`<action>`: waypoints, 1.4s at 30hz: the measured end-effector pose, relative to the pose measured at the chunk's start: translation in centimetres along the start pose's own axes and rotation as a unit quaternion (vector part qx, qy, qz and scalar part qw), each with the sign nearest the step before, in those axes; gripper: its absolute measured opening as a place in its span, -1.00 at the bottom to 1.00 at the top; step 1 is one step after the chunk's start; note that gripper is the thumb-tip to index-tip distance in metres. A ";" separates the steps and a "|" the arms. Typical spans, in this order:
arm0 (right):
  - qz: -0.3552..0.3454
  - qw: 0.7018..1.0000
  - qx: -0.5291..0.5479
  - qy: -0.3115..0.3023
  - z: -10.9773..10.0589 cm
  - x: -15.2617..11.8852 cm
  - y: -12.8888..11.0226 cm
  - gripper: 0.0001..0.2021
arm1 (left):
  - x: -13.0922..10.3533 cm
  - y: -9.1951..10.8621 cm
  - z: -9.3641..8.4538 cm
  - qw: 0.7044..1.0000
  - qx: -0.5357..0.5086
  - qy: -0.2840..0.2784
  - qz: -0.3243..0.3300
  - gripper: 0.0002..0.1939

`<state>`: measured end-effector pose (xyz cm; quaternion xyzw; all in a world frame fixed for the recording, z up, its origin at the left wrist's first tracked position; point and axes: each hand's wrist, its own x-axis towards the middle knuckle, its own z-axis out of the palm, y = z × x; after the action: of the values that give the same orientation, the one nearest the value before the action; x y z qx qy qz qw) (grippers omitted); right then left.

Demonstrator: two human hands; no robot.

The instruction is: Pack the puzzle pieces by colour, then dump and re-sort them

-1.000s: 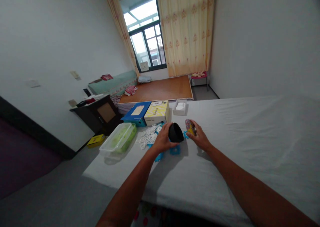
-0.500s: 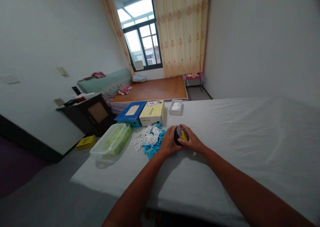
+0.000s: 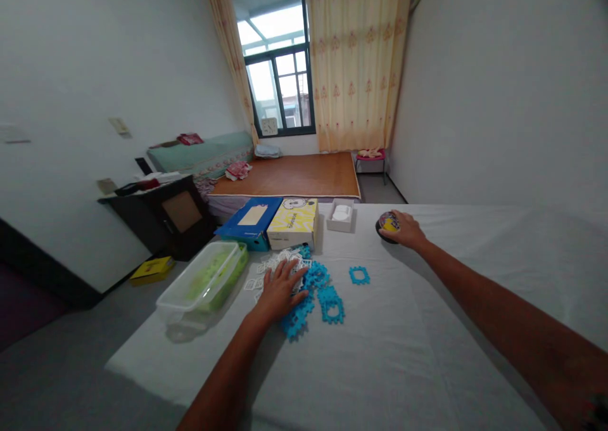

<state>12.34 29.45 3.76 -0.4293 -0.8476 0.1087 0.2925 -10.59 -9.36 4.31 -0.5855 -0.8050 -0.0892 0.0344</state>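
My left hand (image 3: 280, 289) lies with spread fingers on a heap of white square frame pieces (image 3: 287, 258) and blue toothed pieces (image 3: 317, 276). To its right are more blue toothed pieces, including a single blue square ring (image 3: 360, 276) lying apart. Farther right, my right hand (image 3: 407, 229) grips a round black tin (image 3: 386, 236) with a purple and yellow picture on top. The tin is at the tabletop, partly covered by the fingers; whether it touches the cloth I cannot tell.
A clear plastic box with green contents (image 3: 204, 279) stands left of the heap. Behind it are a blue box (image 3: 251, 222), a yellow-and-white box (image 3: 293, 224) and a small white open box (image 3: 341, 215). White cloth (image 3: 427, 355) covers the table.
My hands have parted. The right hand has carried the tin to the right and away from me; the left has let go of it and moved left onto the heap.
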 end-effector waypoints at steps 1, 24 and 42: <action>0.005 1.000 -0.016 -0.007 0.8 0.9 0.5 -0.14 | -0.1 -0.6 0.5 1.000 -0.007 0.008 -0.018 -0.46; -0.093 0.991 -0.072 0.065 5.3 -0.4 -1.1 -0.37 | -1.5 0.2 -1.4 0.984 -0.087 0.150 0.041 -0.43; -0.332 0.939 0.084 0.023 0.9 -9.5 -9.1 -0.57 | -12.9 -18.5 -6.2 0.914 -0.182 0.147 -0.332 0.01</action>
<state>10.08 16.47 3.19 -0.0996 -0.9229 0.0665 0.3659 -24.47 -28.10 6.45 -0.2611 -0.9087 -0.3253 0.0142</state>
